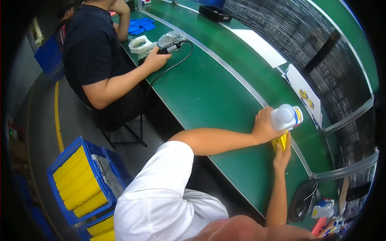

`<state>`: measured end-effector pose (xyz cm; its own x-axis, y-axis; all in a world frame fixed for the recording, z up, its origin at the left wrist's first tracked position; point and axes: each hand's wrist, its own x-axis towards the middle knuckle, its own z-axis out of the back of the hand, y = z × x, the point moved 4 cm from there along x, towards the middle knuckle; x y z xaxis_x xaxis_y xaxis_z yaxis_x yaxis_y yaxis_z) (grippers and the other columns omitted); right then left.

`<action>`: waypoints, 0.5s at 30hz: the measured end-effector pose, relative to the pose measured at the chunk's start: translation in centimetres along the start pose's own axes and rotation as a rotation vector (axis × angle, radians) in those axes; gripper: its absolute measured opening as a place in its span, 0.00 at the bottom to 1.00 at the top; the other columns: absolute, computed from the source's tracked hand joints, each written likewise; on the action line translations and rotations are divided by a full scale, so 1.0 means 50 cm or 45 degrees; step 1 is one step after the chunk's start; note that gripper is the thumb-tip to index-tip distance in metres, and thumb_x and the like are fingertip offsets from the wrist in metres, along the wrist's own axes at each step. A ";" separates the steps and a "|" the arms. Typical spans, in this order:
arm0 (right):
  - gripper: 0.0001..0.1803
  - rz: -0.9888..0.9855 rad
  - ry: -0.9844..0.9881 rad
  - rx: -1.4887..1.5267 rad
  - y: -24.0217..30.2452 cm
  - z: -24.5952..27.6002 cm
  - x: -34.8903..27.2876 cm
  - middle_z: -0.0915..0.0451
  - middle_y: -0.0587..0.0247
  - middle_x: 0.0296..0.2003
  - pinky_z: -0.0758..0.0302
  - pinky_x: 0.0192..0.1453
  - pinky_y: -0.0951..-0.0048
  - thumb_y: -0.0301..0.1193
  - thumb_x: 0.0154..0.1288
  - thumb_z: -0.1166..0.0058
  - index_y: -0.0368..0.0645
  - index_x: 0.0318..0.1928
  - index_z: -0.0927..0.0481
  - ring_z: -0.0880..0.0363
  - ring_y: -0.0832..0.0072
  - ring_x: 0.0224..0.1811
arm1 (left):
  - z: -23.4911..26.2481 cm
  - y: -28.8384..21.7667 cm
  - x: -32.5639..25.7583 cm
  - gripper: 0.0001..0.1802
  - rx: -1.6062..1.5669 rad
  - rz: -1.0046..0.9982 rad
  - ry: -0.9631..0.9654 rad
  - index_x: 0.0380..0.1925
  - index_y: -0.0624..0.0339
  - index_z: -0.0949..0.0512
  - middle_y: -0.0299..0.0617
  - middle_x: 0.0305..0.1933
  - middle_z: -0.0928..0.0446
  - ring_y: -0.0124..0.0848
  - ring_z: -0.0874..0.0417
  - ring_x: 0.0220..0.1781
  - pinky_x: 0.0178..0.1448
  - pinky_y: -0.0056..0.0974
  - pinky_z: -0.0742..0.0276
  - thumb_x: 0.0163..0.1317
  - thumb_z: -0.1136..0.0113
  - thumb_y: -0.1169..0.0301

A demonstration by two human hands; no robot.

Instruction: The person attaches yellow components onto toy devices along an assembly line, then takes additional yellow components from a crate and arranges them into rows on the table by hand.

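Observation:
Over the green workbench [241,160], my left hand [263,124] is closed round a white bottle [276,120] with a rounded pale top [286,113] and a blue, yellow and red label [298,115]. Just below it, my right hand [282,154] pinches a small yellow piece with dark markings [280,141]. The piece is against or very near the bottle's lower end; the fingers partly cover both, so I cannot tell whether they touch.
To the left sits a co-worker [94,52] holding a black corded handheld device [171,48]. Blue gloves [140,26] and a plastic-wrapped item [171,38] lie nearby. Blue crates [82,140] with yellow contents stand on the floor. White sheets [301,88] and another bottle [323,209] are at right.

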<state>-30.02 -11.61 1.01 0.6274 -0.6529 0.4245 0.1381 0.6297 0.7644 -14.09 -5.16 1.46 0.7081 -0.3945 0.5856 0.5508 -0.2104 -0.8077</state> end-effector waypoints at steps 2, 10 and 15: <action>0.35 -0.006 0.017 -0.019 0.004 0.001 -0.002 0.39 0.49 0.73 0.41 0.74 0.66 0.32 0.73 0.49 0.41 0.75 0.45 0.39 0.62 0.74 | -0.007 -0.002 -0.001 0.49 -0.003 -0.009 0.018 0.56 0.64 0.37 0.54 0.53 0.31 0.55 0.32 0.59 0.62 0.55 0.36 0.38 0.21 0.55; 0.27 0.134 -0.243 -0.197 -0.013 -0.030 0.003 0.50 0.42 0.75 0.46 0.77 0.61 0.29 0.67 0.43 0.40 0.65 0.33 0.47 0.50 0.76 | -0.009 0.039 0.017 0.49 -0.036 -0.120 0.001 0.56 0.65 0.36 0.57 0.52 0.30 0.57 0.30 0.56 0.61 0.57 0.35 0.36 0.19 0.56; 0.26 -0.039 -0.283 0.189 0.003 -0.026 0.000 0.53 0.45 0.77 0.37 0.73 0.65 0.25 0.64 0.41 0.40 0.63 0.28 0.42 0.58 0.75 | -0.020 0.048 0.013 0.48 -0.219 0.091 0.142 0.59 0.66 0.38 0.56 0.56 0.35 0.52 0.35 0.60 0.64 0.54 0.38 0.43 0.21 0.58</action>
<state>-28.99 -10.97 0.49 0.4388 -0.7574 0.4836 0.0300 0.5502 0.8345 -12.72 -6.83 -0.17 0.6844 -0.5083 0.5228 0.4102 -0.3243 -0.8524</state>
